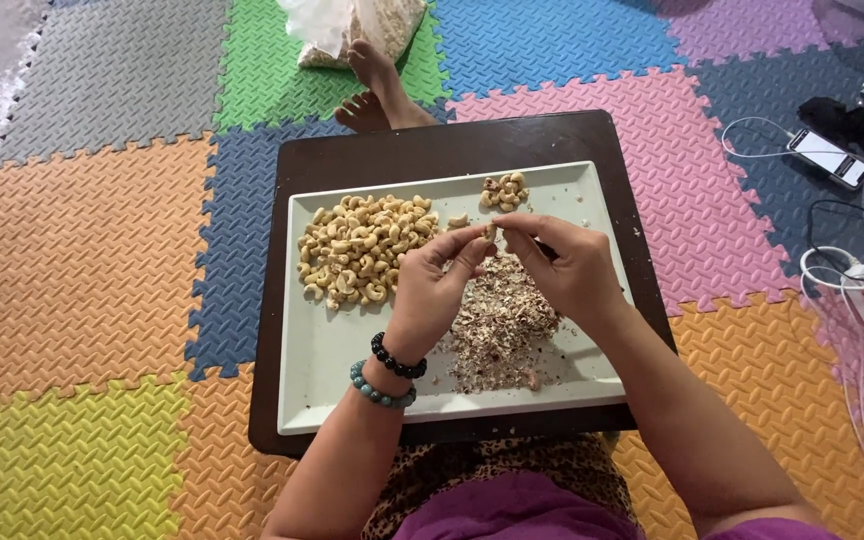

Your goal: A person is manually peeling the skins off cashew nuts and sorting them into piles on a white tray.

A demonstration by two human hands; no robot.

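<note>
pinching a single cashew (489, 232) between the fingertips of both hands, the person works above the pale tray (324, 345). the left hand (434, 290) is closed around the nut from below, thumb and forefinger pressed together on it; the right hand (564, 265) meets it from the other side, fingers drawn in, seemingly with a thin dark tool, though that is too small to confirm. the nut sits over the heap of peeled skins (500, 325) at the tray's middle. a large pile of cashews (360, 248) lies to the left, a small cluster (505, 189) near the far edge, well apart. the tray rests on a dark low worktop (452, 140) on foam floor mats (102, 260).

risks, as judged: the nut is held only at the fingertips, so a slip could drop it into the skins and lose it among them. hard pressure could split the kernel. loose flakes already lie near the tray's rim and may spill onto the worktop.
</note>
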